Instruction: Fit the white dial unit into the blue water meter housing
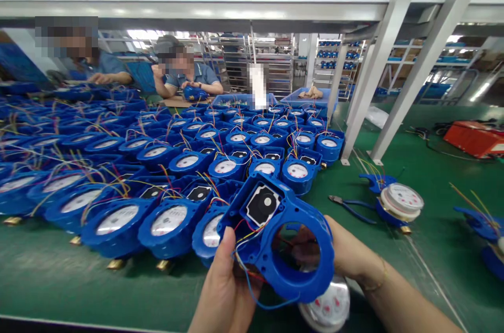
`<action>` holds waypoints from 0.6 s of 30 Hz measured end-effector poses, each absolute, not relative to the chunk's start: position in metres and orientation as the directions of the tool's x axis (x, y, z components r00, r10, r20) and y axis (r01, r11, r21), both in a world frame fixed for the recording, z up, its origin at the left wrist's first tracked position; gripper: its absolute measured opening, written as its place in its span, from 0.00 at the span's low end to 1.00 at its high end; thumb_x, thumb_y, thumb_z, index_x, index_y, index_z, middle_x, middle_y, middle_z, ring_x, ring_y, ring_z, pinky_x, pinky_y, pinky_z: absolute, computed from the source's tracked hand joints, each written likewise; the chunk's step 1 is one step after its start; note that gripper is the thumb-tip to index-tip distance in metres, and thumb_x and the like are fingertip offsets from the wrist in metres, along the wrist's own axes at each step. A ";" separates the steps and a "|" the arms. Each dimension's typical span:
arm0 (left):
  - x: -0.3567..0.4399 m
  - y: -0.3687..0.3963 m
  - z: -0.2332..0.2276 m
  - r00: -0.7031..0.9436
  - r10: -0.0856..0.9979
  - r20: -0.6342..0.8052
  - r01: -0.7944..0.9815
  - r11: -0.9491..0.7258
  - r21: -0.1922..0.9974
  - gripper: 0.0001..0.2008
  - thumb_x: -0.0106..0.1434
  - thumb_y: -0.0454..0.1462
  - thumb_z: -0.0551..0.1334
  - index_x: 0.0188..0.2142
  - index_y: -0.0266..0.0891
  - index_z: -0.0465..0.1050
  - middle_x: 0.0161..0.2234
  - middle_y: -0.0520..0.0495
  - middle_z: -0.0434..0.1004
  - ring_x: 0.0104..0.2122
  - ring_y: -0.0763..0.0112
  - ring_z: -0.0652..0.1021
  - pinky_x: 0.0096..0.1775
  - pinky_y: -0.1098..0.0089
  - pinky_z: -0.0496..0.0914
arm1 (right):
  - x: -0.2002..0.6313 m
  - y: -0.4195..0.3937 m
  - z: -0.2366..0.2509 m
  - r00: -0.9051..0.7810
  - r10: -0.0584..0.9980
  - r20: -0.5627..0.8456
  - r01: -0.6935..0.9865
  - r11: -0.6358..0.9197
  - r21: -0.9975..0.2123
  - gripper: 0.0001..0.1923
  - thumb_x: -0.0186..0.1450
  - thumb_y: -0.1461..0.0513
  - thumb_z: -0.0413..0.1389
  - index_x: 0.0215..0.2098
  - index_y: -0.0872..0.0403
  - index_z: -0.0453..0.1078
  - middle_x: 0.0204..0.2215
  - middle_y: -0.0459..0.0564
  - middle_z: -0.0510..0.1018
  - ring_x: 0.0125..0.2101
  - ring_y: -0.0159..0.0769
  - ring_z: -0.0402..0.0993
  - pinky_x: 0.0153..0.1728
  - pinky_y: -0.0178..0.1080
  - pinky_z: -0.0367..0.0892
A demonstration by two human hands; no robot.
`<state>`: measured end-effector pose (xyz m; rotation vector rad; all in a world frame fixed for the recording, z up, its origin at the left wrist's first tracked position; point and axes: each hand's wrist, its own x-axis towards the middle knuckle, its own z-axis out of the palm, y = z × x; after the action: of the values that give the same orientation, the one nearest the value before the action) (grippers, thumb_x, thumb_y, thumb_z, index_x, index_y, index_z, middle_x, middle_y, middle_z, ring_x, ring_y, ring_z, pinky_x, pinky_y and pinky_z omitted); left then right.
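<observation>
**A:** Head view, the only one. Where did you have the piece?

**B:** The blue housing was raised above the green bench, tilted, its square compartment to the upper left and its round opening to the lower right. A black square part sat in the compartment.

**A:** Grip?

**B:** Your left hand was clamped on the housing's near left edge, thumb on the rim, fingers underneath. Your right hand was behind the ring, fingers showing in shadow through the opening. Whether they pinched anything, I couldn't tell.

**A:** What called for care?

**B:** The wires, in my judgement. Several crossed the compartment by your left thumb, and a blue one looped out below the ring. A pinch under the thumb or a snag on the rim looked the likeliest fault. Lightening the thumb and leading the loop outside the ring seemed best, with the left hand steadying and the right free to feel behind.

**A:** Below?

**B:** A clear-topped round meter showed under the ring, partly covered; a level housing would have given you a better sightline. The pliers lay well apart on your right, the rows of blue meters beyond your left hand.
</observation>
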<state>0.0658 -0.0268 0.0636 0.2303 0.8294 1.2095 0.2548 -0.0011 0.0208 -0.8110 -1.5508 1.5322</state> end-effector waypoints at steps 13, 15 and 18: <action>0.069 -0.025 0.059 0.227 0.895 -0.385 -0.751 0.412 0.515 0.13 0.63 0.43 0.58 0.40 0.43 0.79 0.41 0.48 0.80 0.51 0.56 0.73 0.56 0.61 0.65 | 0.254 0.001 0.026 -0.508 0.851 0.136 -0.226 0.020 -0.974 0.12 0.61 0.58 0.62 0.39 0.59 0.75 0.35 0.52 0.78 0.37 0.42 0.73 0.39 0.39 0.69; 0.067 -0.024 0.053 0.240 0.897 -0.370 -0.746 0.415 0.520 0.13 0.62 0.44 0.59 0.40 0.44 0.79 0.43 0.49 0.79 0.52 0.55 0.72 0.56 0.60 0.64 | 0.254 0.001 0.024 -0.512 0.851 0.117 -0.243 -0.013 -0.970 0.15 0.61 0.57 0.62 0.42 0.58 0.74 0.36 0.53 0.78 0.40 0.44 0.73 0.42 0.41 0.69; 0.064 -0.023 0.049 0.263 0.903 -0.339 -0.748 0.413 0.520 0.14 0.62 0.46 0.58 0.40 0.44 0.79 0.43 0.49 0.80 0.54 0.55 0.70 0.57 0.60 0.63 | 0.254 0.001 0.021 -0.484 0.868 0.115 -0.196 0.020 -0.980 0.19 0.60 0.54 0.62 0.45 0.58 0.73 0.35 0.52 0.78 0.39 0.44 0.73 0.43 0.42 0.69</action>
<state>0.0643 -0.0233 0.0492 0.2775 0.6525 1.1354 0.2542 0.0009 0.0210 -0.7271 -1.4548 1.5989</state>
